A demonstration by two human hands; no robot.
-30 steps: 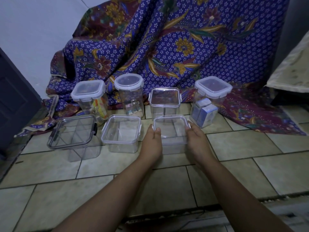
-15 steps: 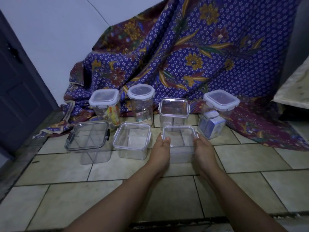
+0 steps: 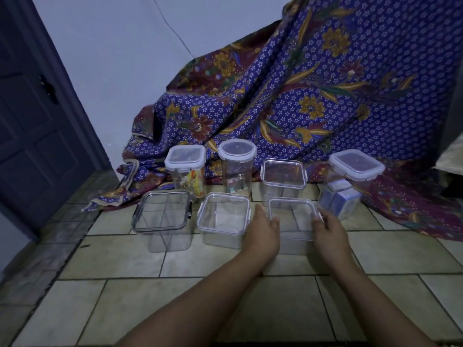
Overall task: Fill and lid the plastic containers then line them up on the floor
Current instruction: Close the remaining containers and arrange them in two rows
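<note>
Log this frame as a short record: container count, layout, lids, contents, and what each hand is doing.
containers: seven, in two rows on the tiled floor
back row: four, lidded: square tub with colourful items, round jar with small items, clear tub contents unclear, white-lidded tub with blue boxes
front row: three, lidded, apparently empty: dark-rimmed container, middle container, right container
left hand: against right container's left side
right hand: against its right side
backdrop: patterned cloth
</note>
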